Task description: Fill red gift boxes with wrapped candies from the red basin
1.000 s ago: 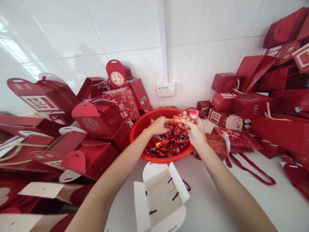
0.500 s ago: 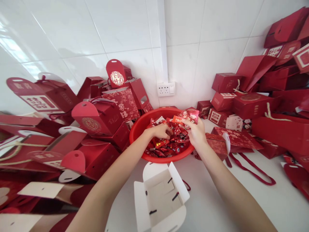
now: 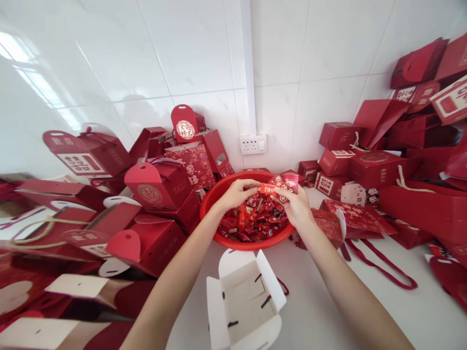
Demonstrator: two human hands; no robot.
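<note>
My right hand (image 3: 298, 206) is closed around a few wrapped candies, a red patterned packet (image 3: 284, 183) and a small orange one (image 3: 267, 188), above the right side of a round red basin (image 3: 208, 228). My left hand (image 3: 237, 194) is over the basin's left side with its fingers curled; the fingertips meet the left end of the orange packet, and what they grip is hidden. Loose red-wrapped candies (image 3: 262, 226) fill the basin beneath both hands. In front of the basin stands a box with its flaps spread (image 3: 244, 304), its white inside facing up and bare, dark cord ends poking through the walls.
Red gift boxes (image 3: 156, 187) crowd the left side in heaps. More red boxes (image 3: 379, 163) are stacked at the right, and a dark red ribbon loop (image 3: 392, 277) lies on the white table (image 3: 310, 301). A wall socket (image 3: 253, 144) sits behind the basin.
My left hand has risen out of the candies and come up to the packets in my right hand. My right hand stays nearly in place. The view has tilted slightly upward and left.
</note>
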